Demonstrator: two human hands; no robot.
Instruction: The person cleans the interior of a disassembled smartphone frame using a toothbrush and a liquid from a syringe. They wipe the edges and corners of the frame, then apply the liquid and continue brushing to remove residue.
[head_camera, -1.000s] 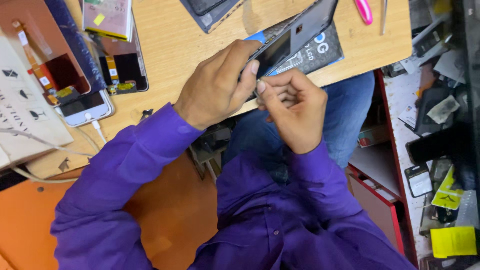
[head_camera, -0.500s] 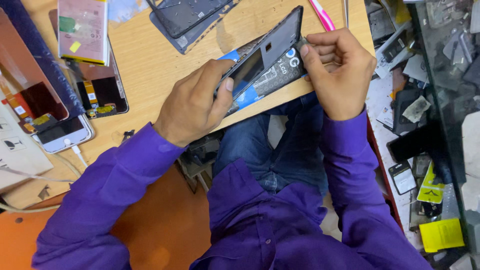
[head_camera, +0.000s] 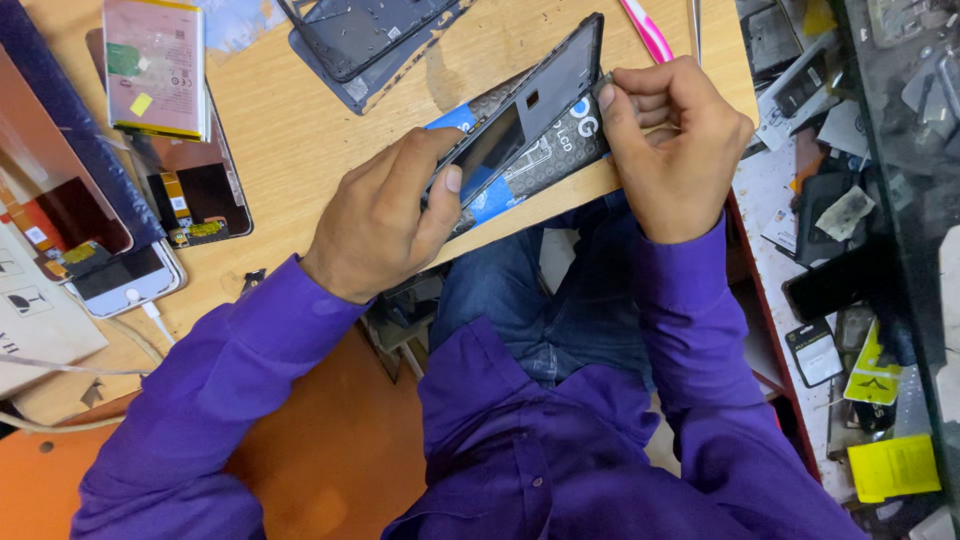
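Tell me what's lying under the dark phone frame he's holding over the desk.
Under the phone frame lies a flat blue-and-black printed box on the wooden desk. The frame and both hands cover most of it, so its full size stays hidden.

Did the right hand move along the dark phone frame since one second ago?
Yes. The right hand went from the dark phone frame's lower middle to its far upper end.

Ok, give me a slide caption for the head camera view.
Left hand and right hand grip opposite ends of a dark phone frame tilted over a wooden table.
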